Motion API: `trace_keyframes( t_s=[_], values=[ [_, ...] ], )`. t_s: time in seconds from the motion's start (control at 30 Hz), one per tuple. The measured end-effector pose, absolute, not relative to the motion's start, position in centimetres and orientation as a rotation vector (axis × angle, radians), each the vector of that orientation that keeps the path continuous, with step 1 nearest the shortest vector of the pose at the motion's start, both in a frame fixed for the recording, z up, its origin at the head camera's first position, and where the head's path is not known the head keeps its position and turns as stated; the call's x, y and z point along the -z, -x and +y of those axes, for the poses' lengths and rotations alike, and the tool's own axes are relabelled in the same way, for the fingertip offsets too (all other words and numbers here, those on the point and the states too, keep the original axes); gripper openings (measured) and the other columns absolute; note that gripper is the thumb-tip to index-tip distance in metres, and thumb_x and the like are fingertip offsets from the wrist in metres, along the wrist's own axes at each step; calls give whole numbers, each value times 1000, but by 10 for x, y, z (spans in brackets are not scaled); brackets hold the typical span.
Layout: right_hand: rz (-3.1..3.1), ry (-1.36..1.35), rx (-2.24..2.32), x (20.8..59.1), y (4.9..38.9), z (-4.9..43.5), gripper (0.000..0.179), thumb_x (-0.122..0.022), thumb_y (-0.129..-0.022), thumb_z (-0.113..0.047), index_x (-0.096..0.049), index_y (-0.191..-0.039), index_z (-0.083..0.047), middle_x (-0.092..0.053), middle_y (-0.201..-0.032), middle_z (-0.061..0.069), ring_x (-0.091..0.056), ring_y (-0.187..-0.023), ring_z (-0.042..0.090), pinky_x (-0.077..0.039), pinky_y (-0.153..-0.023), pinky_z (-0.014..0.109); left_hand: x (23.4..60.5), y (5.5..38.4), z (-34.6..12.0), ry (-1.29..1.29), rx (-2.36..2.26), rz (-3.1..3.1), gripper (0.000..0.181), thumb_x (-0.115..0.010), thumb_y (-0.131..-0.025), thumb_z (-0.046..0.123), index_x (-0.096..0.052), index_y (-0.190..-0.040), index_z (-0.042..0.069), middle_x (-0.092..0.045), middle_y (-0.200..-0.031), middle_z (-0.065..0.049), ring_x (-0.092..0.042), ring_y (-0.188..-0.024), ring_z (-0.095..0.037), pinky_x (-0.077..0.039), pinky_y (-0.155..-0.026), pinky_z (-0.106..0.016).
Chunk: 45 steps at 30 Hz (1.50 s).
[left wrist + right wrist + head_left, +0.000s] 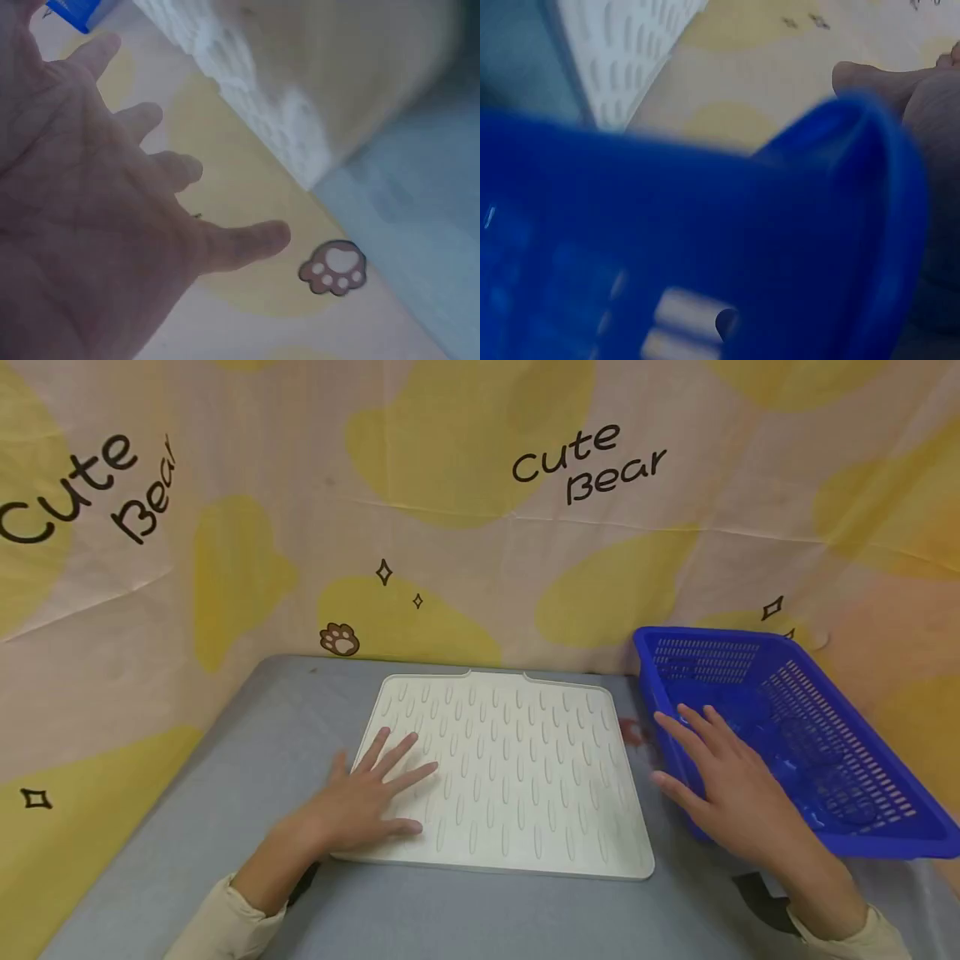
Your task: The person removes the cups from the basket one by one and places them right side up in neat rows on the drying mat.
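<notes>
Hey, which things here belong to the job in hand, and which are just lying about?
Probably part of the job:
white ridged tray, with the left hand over it
blue basket, with the right hand by its left rim
round see-through shapes inside, hard to identify

Just surroundings:
gray tabletop
printed backdrop cloth

Creased pale-pink cloth (465, 552) with yellow blotches (476, 452) stood behind and left of a grey-blue table (285, 735). It carried black "Cute Bear" lettering (590, 464), a brown paw print (340, 642) and small star outlines (384, 572). Light was soft, fairly dim.
</notes>
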State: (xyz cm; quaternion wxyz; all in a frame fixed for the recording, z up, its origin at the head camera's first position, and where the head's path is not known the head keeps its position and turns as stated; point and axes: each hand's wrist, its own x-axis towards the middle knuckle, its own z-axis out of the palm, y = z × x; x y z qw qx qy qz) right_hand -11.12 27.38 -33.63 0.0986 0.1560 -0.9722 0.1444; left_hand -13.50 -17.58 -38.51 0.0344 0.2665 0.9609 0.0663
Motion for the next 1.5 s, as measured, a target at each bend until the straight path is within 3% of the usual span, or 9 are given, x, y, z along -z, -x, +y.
trace_keyframes(
  t_s=[0.13,0.23,0.37,0.47,0.8,1.5],
  values=[
    [-2903,-476,-550,337,108,306,70,-65,-96,-37,-32,-156,-25,-29,-160,22,-10,-153,46,-20,-101,81,383,129,-188,-798,-237,2918,74,-62,-90,58,-31,-155,38,-15,-169,-4,-10,-153,-45,-21,-99,-85],
    [-2906,-503,-601,338,107,328,68,-69,-94,-32,-38,-153,-21,-34,-155,25,-19,-148,51,-19,-104,79,381,126,-195,-784,-264,2894,74,-63,-92,53,-30,-156,36,-14,-169,-3,-10,-153,-45,-21,-100,-85],
    [-2959,-472,-519,337,108,345,67,-77,-87,-34,-49,-144,-14,-48,-143,28,-42,-130,54,-35,-96,72,383,124,-203,-755,-310,2836,71,-62,-93,50,-31,-156,35,-15,-169,-3,-9,-153,-45,-19,-100,-84],
    [-3053,-405,-465,337,109,349,75,-80,-81,-42,-51,-142,-9,-52,-138,31,-49,-122,55,-42,-87,69,390,125,-207,-722,-361,2789,69,-60,-94,52,-32,-155,37,-16,-169,-1,-10,-154,-44,-17,-102,-84],
    [-3181,-290,-521,342,118,352,87,-82,-75,-53,-52,-141,-5,-54,-135,36,-56,-117,56,-47,-83,67,395,129,-207,-653,-392,2711,68,-58,-94,54,-32,-155,38,-16,-168,1,-10,-154,-42,-11,-103,-85],
    [-3258,-126,-679,341,121,359,92,-80,-81,-46,-38,-145,5,-56,-131,37,-59,-112,53,-52,-80,61,394,130,-203,-645,-415,2699,68,-60,-95,48,-32,-155,36,-15,-169,-2,-7,-154,-45,-7,-102,-86]
  ],
)
